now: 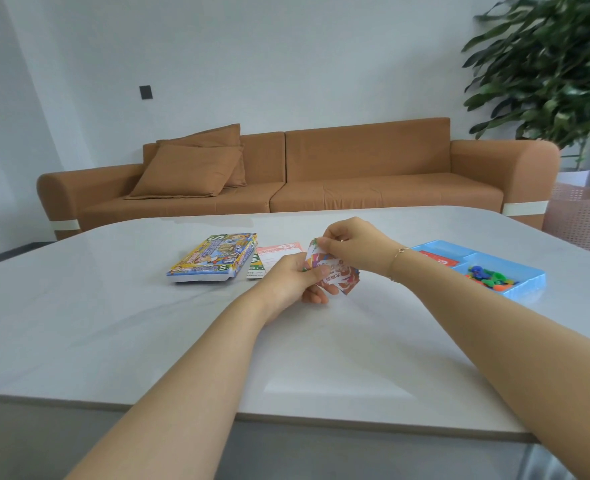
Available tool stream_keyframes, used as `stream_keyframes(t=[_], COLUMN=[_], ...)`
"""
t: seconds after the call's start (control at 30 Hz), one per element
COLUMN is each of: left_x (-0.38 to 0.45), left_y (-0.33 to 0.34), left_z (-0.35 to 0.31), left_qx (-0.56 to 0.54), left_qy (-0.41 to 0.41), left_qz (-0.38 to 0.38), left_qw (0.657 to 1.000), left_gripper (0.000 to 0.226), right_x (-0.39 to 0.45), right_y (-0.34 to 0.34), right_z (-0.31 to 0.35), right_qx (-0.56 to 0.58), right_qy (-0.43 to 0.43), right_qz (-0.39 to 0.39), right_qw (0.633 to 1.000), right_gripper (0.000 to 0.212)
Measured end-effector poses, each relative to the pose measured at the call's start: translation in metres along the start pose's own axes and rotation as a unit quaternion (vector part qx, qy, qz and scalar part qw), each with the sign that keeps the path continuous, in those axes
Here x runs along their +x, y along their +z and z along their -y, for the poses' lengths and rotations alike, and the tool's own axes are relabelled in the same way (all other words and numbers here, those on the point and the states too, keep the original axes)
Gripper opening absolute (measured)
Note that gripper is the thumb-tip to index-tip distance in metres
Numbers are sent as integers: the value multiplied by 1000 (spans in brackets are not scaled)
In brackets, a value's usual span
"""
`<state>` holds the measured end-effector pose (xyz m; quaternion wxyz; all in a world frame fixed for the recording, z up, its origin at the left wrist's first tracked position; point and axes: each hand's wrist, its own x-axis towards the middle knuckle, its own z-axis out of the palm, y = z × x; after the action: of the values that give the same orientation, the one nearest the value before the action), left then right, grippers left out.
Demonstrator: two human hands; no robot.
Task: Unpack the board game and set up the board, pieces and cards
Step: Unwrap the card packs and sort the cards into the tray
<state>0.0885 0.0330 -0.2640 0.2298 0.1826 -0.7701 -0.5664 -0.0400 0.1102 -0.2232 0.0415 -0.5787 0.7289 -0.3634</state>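
Hidden / unclear: print on folded board [335, 271] too blurred to read; its lower-left part covered by left hand [295, 278], top corner by right hand [350, 245]. Pieces [491, 273] in blue tray [529, 284] = small mixed-colour heap, shapes not readable. Red cards [439, 259] in tray's far-left compartment, partly behind right wrist. Pink sheet [279, 249] & green-edged booklet [255, 268] partly behind left hand and the box. Plant [546, 71] top right, motion-blurred, cut by frame edge.

Surface / room: pale grey table [113, 323] w/ rounded corners, near edge runs across lower frame. Behind it brown sofa [355, 174] w/ two cushions [189, 168] at its left end; white wall, dark switch plate [146, 92]. Pink perforated basket [584, 216] at far right.

Task items: game box [213, 258] lies flat left of centre, long axis running away from the person, leaning slightly right. Tray right of hands, long axis diagonal, near-right to far-left. Board held above table at centre, between box and tray, tilted, face toward the camera; long axis roughly upper-left to lower-right.

Hands: left grips board's lower-left edge, fingers curled under, thumb on top. Right pinches board's top corner w/ thumb & fingertips; thin bracelet [397, 258] on that wrist.
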Motion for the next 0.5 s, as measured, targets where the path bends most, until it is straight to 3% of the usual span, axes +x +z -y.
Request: stream_keyframes(t=[0.3, 0.5], left_x=[-1, -2], left_y=[2, 3], left_z=[-1, -1], left_qx=[16, -33], left_qy=[5, 14], left_qz=[6, -29], left_qw=[1000, 999], left_gripper=[8, 9], right_x=[-3, -13], right_y=[0, -12], right_z=[2, -11], right_qx=[-26, 126], right_qy=[6, 95], right_qz=[5, 34], right_qw=[1000, 987], right_gripper=[21, 22])
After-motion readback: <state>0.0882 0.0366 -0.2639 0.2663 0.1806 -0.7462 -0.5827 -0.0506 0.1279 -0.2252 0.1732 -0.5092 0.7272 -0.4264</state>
